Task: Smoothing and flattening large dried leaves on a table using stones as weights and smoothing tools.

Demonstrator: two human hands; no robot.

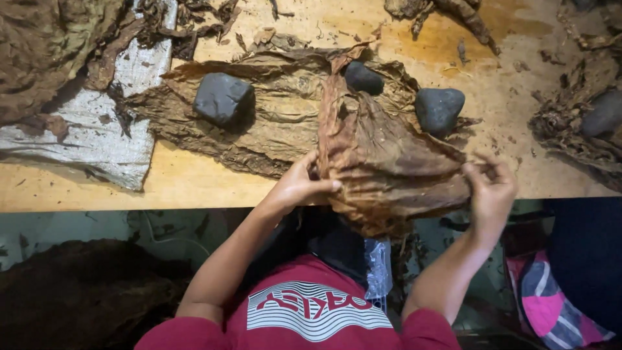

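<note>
Both hands are pinching one big brown leaf [382, 155]: the left hand [299, 185] is gripping its left edge, the right hand [490, 191] its right edge, fingers closed. Its near half is hanging over the edge of the table [194, 185]; its narrow far end is lying beside the middle stone [363, 78]. A flattened pile of leaves [259, 123] is already lying left of that stone, weighted, while this leaf is looking only partly spread, probably still creased. Its long axis is running from the stone toward the person.

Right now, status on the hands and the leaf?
Left hand and right hand both grip the brown leaf, spread at the table edge. Three dark stones pin flattened leaves behind.
</note>
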